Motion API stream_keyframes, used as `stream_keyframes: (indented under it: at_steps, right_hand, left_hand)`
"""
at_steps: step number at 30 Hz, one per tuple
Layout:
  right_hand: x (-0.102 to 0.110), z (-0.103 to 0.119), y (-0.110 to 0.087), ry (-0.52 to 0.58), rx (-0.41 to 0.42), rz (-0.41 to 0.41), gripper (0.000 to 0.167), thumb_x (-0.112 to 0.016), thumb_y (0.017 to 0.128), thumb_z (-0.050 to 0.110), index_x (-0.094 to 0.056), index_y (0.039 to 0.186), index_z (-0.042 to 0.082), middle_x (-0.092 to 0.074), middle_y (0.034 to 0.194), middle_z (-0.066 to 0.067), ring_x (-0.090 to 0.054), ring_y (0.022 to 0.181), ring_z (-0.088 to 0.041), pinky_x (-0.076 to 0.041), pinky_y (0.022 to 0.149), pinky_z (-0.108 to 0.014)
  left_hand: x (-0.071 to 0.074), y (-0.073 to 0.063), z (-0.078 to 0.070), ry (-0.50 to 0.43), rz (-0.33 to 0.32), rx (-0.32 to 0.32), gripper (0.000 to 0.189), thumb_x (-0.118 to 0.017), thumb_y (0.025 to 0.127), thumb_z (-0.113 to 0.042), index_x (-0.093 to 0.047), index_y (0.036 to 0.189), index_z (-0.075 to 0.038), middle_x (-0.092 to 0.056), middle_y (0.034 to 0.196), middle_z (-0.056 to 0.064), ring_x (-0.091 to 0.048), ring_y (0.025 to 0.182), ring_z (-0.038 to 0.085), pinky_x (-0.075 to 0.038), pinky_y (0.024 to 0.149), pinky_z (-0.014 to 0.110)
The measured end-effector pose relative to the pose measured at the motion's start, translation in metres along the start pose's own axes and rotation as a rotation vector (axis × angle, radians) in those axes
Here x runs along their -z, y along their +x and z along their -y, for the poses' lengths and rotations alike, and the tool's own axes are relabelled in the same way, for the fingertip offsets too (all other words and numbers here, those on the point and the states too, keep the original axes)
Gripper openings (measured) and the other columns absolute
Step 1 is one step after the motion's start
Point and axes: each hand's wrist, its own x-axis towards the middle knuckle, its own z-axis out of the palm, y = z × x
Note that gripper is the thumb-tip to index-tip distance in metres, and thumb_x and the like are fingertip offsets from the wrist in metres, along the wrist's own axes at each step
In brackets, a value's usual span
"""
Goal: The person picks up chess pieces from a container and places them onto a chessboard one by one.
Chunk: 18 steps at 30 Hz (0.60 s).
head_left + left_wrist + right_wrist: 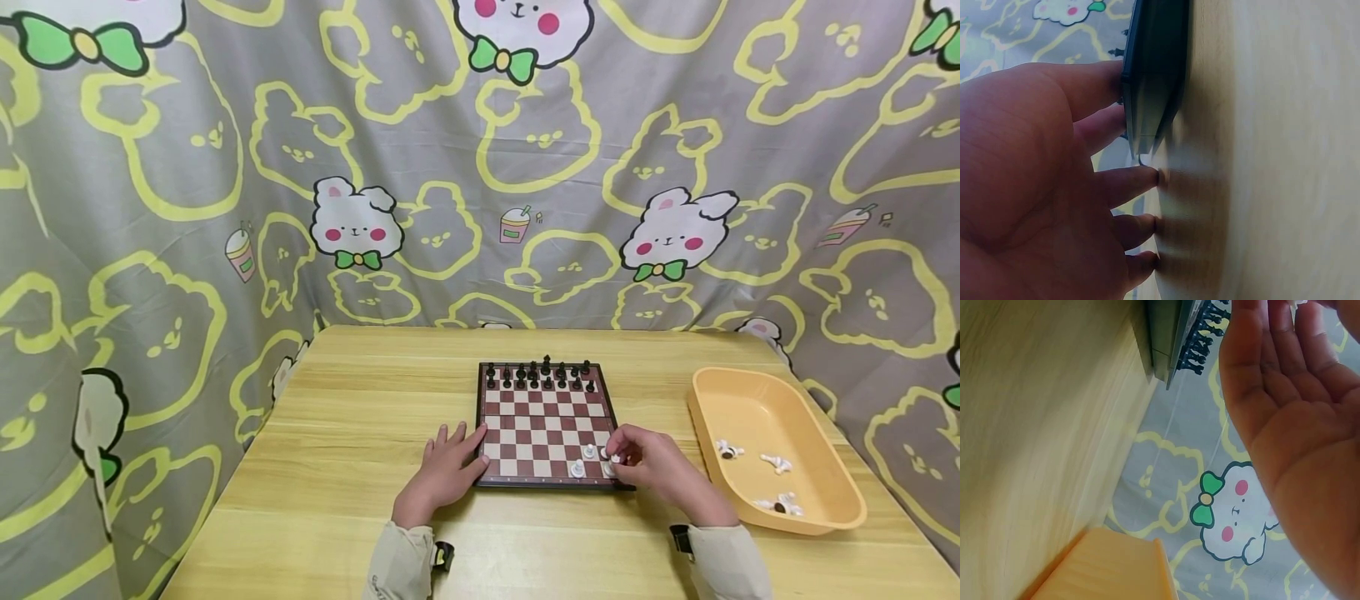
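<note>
A chessboard point(525, 429) with brown and cream squares lies on the table. Two rows of black chess pieces point(547, 382) stand along its far side. Near the board's front right corner, white chess pieces stand, among them a pawn point(589, 452) and another white piece point(577, 469). There my right hand point(660, 467) pinches a small white chess piece point(616, 459) between thumb and fingers, mostly hidden by them. My left hand point(446, 471) rests at the left edge, thumb and index finger on the board; in the left wrist view, other fingertips point(1147, 178) touch the table.
To the right, a yellow-orange plastic tray point(776, 387) holds several loose white pieces point(777, 463), lying tipped over. A grey patterned curtain point(435, 292) hangs behind the wooden table point(360, 392) and at its sides.
</note>
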Motion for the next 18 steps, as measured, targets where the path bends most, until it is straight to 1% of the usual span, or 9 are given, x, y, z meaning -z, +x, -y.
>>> stream_keyframes:
  at_steps: [3,8,11,13,15,18]
  right_hand:
    - [0.0,0.0,0.001,-0.004,-0.006,-0.003,0.025,-0.078,0.081,-0.005,-0.065,0.094,0.012,-0.065,0.084,0.004,-0.059,0.078,-0.013,-0.052,0.067,-0.025]
    - [0.001,-0.002,0.003,0.009,0.01,-0.015,0.029,-0.078,0.081,-0.005,-0.064,0.101,0.01,-0.065,0.088,0.002,-0.062,0.081,-0.015,-0.053,0.069,-0.024]
    - [0.004,-0.001,0.0,0.027,0.005,-0.033,0.028,-0.082,0.081,0.002,-0.064,0.101,0.008,-0.063,0.086,0.001,-0.059,0.077,-0.013,-0.052,0.067,-0.024]
    - [0.008,-0.001,-0.002,0.018,-0.004,-0.085,0.028,-0.085,0.083,0.012,-0.063,0.099,0.008,-0.059,0.081,0.001,-0.055,0.072,-0.012,-0.049,0.064,-0.024]
    - [0.015,-0.001,-0.005,-0.001,-0.025,-0.165,0.029,-0.085,0.087,0.023,-0.062,0.095,0.009,-0.053,0.076,0.001,-0.049,0.067,-0.011,-0.045,0.06,-0.025]
    - [0.025,-0.006,-0.01,-0.057,-0.056,-0.353,0.029,-0.077,0.095,0.035,-0.063,0.092,0.009,-0.052,0.074,0.001,-0.046,0.064,-0.01,-0.042,0.058,-0.024]
  left_hand:
    - [0.001,-0.001,0.0,-0.002,0.001,-0.004,0.055,-0.052,0.107,-0.032,-0.045,0.158,-0.013,-0.03,0.163,0.03,-0.009,0.152,0.057,-0.006,0.12,0.071]
    - [0.001,0.0,0.0,-0.004,0.001,-0.005,0.055,-0.052,0.107,-0.032,-0.045,0.158,-0.013,-0.03,0.163,0.03,-0.009,0.152,0.057,-0.006,0.12,0.072]
    - [0.002,0.0,0.0,-0.003,0.001,-0.003,0.055,-0.053,0.108,-0.032,-0.045,0.158,-0.013,-0.03,0.163,0.03,-0.009,0.152,0.057,-0.006,0.12,0.071]
    - [0.002,-0.001,-0.001,-0.002,0.004,-0.001,0.055,-0.052,0.108,-0.032,-0.045,0.158,-0.013,-0.03,0.163,0.03,-0.009,0.152,0.057,-0.006,0.12,0.071]
    - [0.002,-0.001,-0.001,-0.003,0.005,0.0,0.055,-0.052,0.108,-0.032,-0.045,0.158,-0.013,-0.03,0.163,0.03,-0.009,0.152,0.057,-0.006,0.12,0.071]
    - [0.002,-0.001,-0.001,-0.003,0.006,-0.002,0.055,-0.052,0.108,-0.032,-0.044,0.158,-0.013,-0.03,0.163,0.03,-0.009,0.152,0.057,-0.006,0.12,0.071]
